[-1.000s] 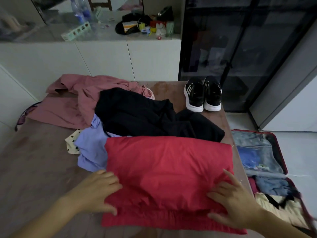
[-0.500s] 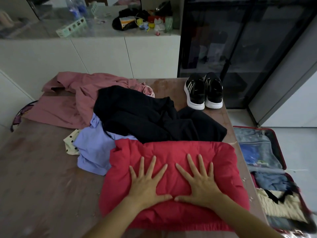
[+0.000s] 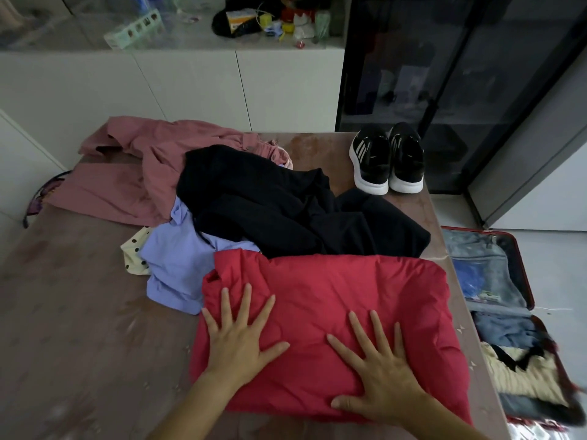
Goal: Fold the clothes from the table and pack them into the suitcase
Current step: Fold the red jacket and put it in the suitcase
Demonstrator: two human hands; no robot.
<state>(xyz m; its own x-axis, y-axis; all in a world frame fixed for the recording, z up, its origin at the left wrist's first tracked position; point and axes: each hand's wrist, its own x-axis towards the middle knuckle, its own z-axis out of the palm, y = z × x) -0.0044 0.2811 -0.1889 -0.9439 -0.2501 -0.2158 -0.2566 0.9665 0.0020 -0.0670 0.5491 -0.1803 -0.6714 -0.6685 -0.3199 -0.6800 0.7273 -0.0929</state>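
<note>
While both palms lie flat on it, the folded red puffer jacket (image 3: 333,319) sits at the near edge of the brown table (image 3: 79,328), toward its right side, puffed up like a cushion. The left hand (image 3: 239,339) rests on the jacket's left part with fingers spread wide, its little finger at the jacket's left border. The right hand (image 3: 379,373) presses on the near right part, fingers likewise fanned and thumb pointing left along the near hem. Neither hand pinches any cloth; both are open and laid down on the fabric.

Behind the jacket, touching its far border, a crumpled black garment (image 3: 286,204) sprawls across the middle of the table. A lavender shirt (image 3: 178,265) pokes out from under the black one on the left and reaches under the jacket's left border. A cream cloth with dark dots (image 3: 135,254) peeks out just left of the shirt. A dusty pink garment (image 3: 139,173) spreads over the far left corner, partly under the black one. A pair of black sneakers with white soles (image 3: 387,160) stands at the far right corner, toes pointing away.

On the floor beside the table's right edge lies an open red suitcase (image 3: 524,274), already holding blue and cream clothes in its near half.
</note>
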